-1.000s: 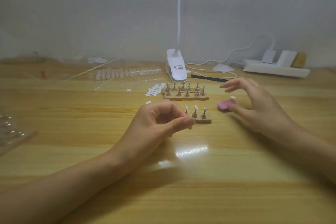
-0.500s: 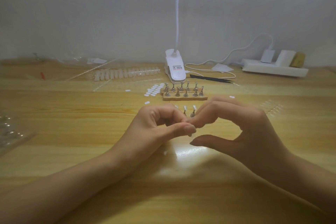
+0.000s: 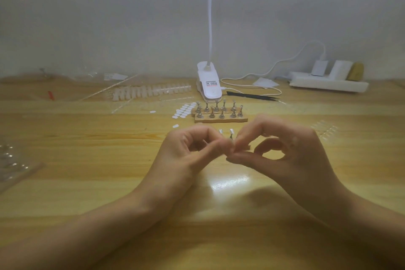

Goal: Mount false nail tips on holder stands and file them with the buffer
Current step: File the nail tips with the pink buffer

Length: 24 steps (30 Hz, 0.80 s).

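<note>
Both hands are raised just over the middle of the tabletop (image 3: 87, 149), with their fingertips meeting. The left hand (image 3: 192, 151) has its thumb and forefinger curled and pressed together. The right hand (image 3: 291, 155) has its forefinger bent down to the same spot, its thumb stretched left beneath it, and its other fingers curled behind. The contact point is blurred, so it cannot be told whether either hand holds anything.

The tabletop's far edge meets the wall, and the near edge is out of view. Bare wood lies under the forearms and left of the left hand, reaching as far as the plastic pack (image 3: 13, 160) at the left border.

Two tipped stands (image 3: 231, 132) rise just beyond the fingertips, close behind them. Their base (image 3: 248, 147) is mostly hidden by the right hand. Farther off, two rows of bare stands (image 3: 221, 114) stand on wooden bars. White pads (image 3: 184, 110) lie at their left, and one pad (image 3: 175, 126) lies apart and nearer. The tip rack (image 3: 151, 91) lies far left, and clear tips (image 3: 324, 130) lie right of the right hand. The lamp clip (image 3: 209, 87), a black tool (image 3: 252, 95) and a power strip (image 3: 328, 84) line the far side.
</note>
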### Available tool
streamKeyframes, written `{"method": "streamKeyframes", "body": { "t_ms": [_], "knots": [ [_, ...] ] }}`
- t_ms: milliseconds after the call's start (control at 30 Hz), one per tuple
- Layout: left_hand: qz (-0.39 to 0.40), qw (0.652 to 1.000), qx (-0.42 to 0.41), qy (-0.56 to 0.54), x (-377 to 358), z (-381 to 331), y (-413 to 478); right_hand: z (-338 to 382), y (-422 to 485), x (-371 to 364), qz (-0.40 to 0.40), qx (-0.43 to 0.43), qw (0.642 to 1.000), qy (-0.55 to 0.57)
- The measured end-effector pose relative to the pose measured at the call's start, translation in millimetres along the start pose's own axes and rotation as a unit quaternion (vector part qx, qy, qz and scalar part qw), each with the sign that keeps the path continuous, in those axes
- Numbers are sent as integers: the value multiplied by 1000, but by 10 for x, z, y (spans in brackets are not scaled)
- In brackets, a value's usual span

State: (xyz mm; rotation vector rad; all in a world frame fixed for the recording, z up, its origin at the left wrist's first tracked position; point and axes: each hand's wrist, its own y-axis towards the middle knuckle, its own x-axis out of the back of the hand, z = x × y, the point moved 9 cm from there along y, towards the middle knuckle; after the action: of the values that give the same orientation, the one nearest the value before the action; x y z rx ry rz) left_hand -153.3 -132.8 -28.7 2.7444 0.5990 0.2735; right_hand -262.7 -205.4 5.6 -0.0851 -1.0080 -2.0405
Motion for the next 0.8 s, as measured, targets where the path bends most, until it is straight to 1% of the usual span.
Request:
{"method": "streamKeyframes", "body": {
  "t_ms": [67,100,167,200,267,367,400,500,667,800],
  "knots": [
    [7,997,-12,73,48,-91,59,-49,56,93,-9,-10,1000,14],
    [7,989,-25,144,87,-144,101,-90,92,168,-17,-18,999,23],
    [7,951,-59,302,138,-230,177,-221,164,329,-37,-45,998,36],
    [16,930,-69,361,130,-241,211,-314,189,405,-47,-67,996,32],
    [44,901,-59,427,66,-196,298,-555,188,474,-39,-133,990,19],
    [74,873,-39,481,-60,-65,447,-911,68,364,35,-250,967,29],
    [76,868,-40,490,-98,-40,495,-968,38,337,51,-268,961,32],
    [74,862,-57,498,-237,-9,574,-986,36,327,66,-267,961,21],
    [63,863,-65,496,-337,23,629,-894,62,275,96,-224,970,-18],
    [50,867,-65,492,-321,43,648,-911,57,272,103,-227,968,-15]
  ]
}}
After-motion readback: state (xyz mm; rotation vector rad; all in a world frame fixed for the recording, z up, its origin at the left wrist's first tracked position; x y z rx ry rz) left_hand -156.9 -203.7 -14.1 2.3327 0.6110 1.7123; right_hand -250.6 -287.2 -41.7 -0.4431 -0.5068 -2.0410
